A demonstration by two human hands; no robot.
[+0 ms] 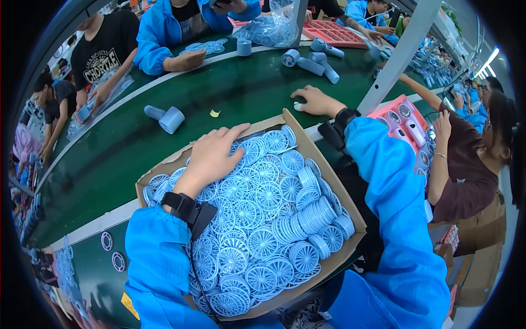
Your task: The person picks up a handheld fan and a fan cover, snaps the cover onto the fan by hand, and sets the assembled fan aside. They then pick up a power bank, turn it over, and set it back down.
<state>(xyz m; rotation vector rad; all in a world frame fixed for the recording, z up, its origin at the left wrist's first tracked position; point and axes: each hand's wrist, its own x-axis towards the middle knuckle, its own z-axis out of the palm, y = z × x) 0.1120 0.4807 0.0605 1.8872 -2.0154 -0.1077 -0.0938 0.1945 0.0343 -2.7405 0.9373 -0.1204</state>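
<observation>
A cardboard box [353, 241] full of light blue round spoked fan grilles [246, 214] sits tilted in front of me. My left hand [213, 156] lies over the box's far side with its fingers spread, resting on the grilles and near the rim; nothing shows in its grip. Beyond the far right corner of the box, my right hand [315, 101] rests on the green conveyor belt [230, 90], fingers stretched and apart, a white wrap on one fingertip. It appears to hold nothing. Some grilles stand in a stacked row [304, 219] at the box's right.
A light blue fan body [167, 118] and a yellow scrap [214, 113] lie on the belt. More fan bodies [318, 60] are farther right, near a slanted metal post [400, 60]. A pink tray [402, 123] holds fan parts. Co-workers sit across and at right. Two rings [118, 261] lie left.
</observation>
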